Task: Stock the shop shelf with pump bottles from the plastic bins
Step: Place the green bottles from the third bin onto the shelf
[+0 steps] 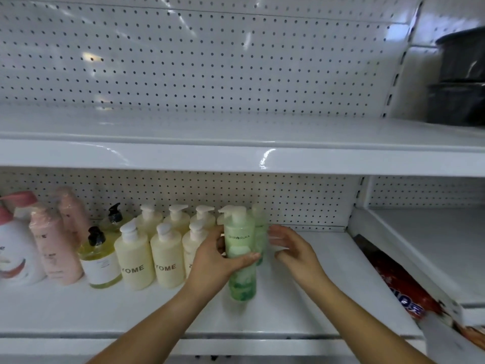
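A green pump bottle with a white pump stands on the lower shelf, right of the cream bottles. My left hand grips it around the middle, thumb across the front. A second green bottle stands just behind it. My right hand hovers beside that rear bottle with relaxed fingers, holding nothing; whether it touches is unclear. Several cream pump bottles stand in rows to the left.
Two yellow bottles with black pumps, pink bottles and a white jug fill the shelf's left end. The upper shelf holds dark tubs at far right. A red package lies along the shelf divider.
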### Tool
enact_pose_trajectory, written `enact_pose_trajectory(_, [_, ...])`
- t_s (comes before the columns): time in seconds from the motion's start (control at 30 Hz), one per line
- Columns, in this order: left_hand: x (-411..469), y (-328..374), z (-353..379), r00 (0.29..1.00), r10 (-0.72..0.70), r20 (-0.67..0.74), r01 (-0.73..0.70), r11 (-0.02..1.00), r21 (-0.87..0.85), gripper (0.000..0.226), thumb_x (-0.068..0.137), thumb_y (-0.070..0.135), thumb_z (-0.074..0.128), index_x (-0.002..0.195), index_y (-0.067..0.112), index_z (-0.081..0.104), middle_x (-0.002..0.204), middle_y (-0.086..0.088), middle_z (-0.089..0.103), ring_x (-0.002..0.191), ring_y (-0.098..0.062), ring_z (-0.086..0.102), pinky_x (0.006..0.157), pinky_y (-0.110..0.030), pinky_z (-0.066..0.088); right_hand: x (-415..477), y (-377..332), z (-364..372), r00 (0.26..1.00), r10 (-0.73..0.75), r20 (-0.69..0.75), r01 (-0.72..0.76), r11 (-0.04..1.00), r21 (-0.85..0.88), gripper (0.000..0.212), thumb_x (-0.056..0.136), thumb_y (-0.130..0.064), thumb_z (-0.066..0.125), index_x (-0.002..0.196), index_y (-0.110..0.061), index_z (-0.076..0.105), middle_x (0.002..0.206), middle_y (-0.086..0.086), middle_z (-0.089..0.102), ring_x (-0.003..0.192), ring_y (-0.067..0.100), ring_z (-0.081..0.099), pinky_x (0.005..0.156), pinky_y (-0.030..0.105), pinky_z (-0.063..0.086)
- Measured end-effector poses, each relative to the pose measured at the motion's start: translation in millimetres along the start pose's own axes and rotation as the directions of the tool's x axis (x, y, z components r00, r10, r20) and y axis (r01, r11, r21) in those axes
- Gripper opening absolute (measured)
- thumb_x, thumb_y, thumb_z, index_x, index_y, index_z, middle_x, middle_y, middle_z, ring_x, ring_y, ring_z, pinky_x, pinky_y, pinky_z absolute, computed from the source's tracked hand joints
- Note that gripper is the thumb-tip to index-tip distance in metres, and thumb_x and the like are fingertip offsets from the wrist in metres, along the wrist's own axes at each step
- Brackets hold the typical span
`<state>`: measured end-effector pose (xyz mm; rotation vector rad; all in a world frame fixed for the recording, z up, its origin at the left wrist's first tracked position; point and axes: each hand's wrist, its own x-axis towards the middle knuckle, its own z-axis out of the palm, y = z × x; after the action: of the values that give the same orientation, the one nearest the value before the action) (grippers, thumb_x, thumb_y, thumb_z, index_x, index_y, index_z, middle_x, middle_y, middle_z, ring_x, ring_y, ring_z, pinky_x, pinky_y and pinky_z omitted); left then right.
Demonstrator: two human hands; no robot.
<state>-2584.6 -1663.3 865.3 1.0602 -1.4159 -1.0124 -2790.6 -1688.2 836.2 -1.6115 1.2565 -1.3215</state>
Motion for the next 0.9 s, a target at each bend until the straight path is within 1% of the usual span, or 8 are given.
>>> enact_pose_trajectory(0.07, [1, 1, 10, 1.0, 0.017, 0.004, -0.017, 1.0, 0.007, 0.061, 0.061, 0.018, 0.093, 0.113, 0.018, 0.061, 0.099, 0.003, 0.076, 0.092, -0.011, 0.073, 0.077, -0.03, 0.061, -24, -11, 2, 0.995, -0.009, 0.101, 0.001, 0.997, 0.072, 0.062, 0.074, 0.0, 0.054, 0.129, -0.027, 0.056, 0.128, -0.003, 0.064, 0.117, 0.013, 0.062, 0.094, 0.028, 0.052])
enact_pose_trajectory(0.17, [1, 3, 22, 0.998, 0.053, 0.021, -0.053, 0.998, 0.035, 0.062, 0.06, 0.025, 0.094, 0.112, 0.018, 0.062, 0.099, 0.004, 0.076, 0.092, -0.009, 0.072, 0.078, -0.029, 0.06, -48, -20, 11, 0.973, 0.029, 0.23, -0.041, 0.998, 0.046, 0.076, 0.075, -0.014, 0.075, 0.142, -0.032, 0.043, 0.134, -0.009, 0.059, 0.121, 0.014, 0.059, 0.099, 0.032, 0.051])
enact_pose_trajectory(0.3, [-2, 3, 30, 0.997, 0.077, 0.016, -0.078, 0.996, 0.041, 0.061, 0.059, 0.028, 0.095, 0.111, 0.02, 0.063, 0.1, 0.006, 0.075, 0.095, -0.006, 0.071, 0.081, -0.026, 0.059, -58, -24, 19, 0.988, 0.044, 0.147, -0.038, 0.998, -0.042, 0.088, 0.071, -0.017, 0.086, 0.14, -0.044, 0.037, 0.123, -0.018, 0.063, 0.111, 0.007, 0.063, 0.092, 0.028, 0.055])
enact_pose_trajectory(0.47, [-1, 5, 34, 0.993, 0.105, 0.062, -0.11, 0.991, 0.076, 0.056, 0.059, 0.024, 0.095, 0.107, 0.023, 0.066, 0.098, 0.008, 0.075, 0.095, -0.008, 0.071, 0.082, -0.03, 0.059, -52, -24, 20, 0.997, 0.059, 0.053, -0.056, 0.996, -0.063, 0.075, 0.069, -0.017, 0.086, 0.13, -0.043, 0.05, 0.112, -0.016, 0.069, 0.1, 0.005, 0.067, 0.083, 0.031, 0.06])
enact_pose_trajectory(0.6, [5, 20, 22, 0.977, 0.212, 0.01, -0.212, 0.972, 0.103, 0.068, 0.064, 0.033, 0.092, 0.125, 0.022, 0.064, 0.111, 0.009, 0.072, 0.105, -0.003, 0.067, 0.091, -0.021, 0.053, -41, -9, 22, 0.993, 0.117, 0.008, -0.116, 0.99, -0.079, 0.077, 0.064, -0.024, 0.09, 0.127, -0.042, 0.05, 0.111, -0.015, 0.069, 0.103, 0.004, 0.066, 0.084, 0.032, 0.06])
enact_pose_trajectory(0.7, [10, 31, 7, 0.952, 0.306, -0.016, -0.294, 0.929, 0.227, 0.065, 0.069, 0.048, 0.084, 0.127, 0.026, 0.064, 0.114, 0.017, 0.069, 0.107, 0.005, 0.063, 0.093, -0.012, 0.047, -28, 6, 24, 0.987, 0.158, -0.015, -0.159, 0.98, -0.118, 0.079, 0.063, -0.022, 0.092, 0.126, -0.039, 0.048, 0.114, -0.015, 0.066, 0.106, 0.001, 0.063, 0.089, 0.027, 0.057])
enact_pose_trajectory(0.8, [19, 32, -7, 0.949, 0.316, 0.004, -0.292, 0.872, 0.394, 0.062, 0.067, 0.06, 0.066, 0.123, 0.033, 0.066, 0.116, 0.026, 0.065, 0.108, 0.01, 0.058, 0.093, -0.012, 0.045, -15, 18, 29, 0.983, 0.181, -0.024, -0.182, 0.971, -0.154, 0.075, 0.065, -0.019, 0.091, 0.124, -0.036, 0.048, 0.112, -0.018, 0.064, 0.105, 0.0, 0.062, 0.085, 0.017, 0.053])
enact_pose_trajectory(0.9, [27, 22, -15, 0.952, 0.301, 0.062, -0.286, 0.794, 0.537, 0.064, 0.068, 0.059, 0.064, 0.126, 0.03, 0.064, 0.126, 0.017, 0.062, 0.115, -0.002, 0.056, 0.095, -0.021, 0.045, -5, 27, 35, 0.981, 0.193, -0.013, -0.193, 0.967, -0.164, 0.073, 0.066, -0.016, 0.09, 0.12, -0.038, 0.046, 0.108, -0.021, 0.062, 0.101, -0.003, 0.061, 0.077, 0.009, 0.049])
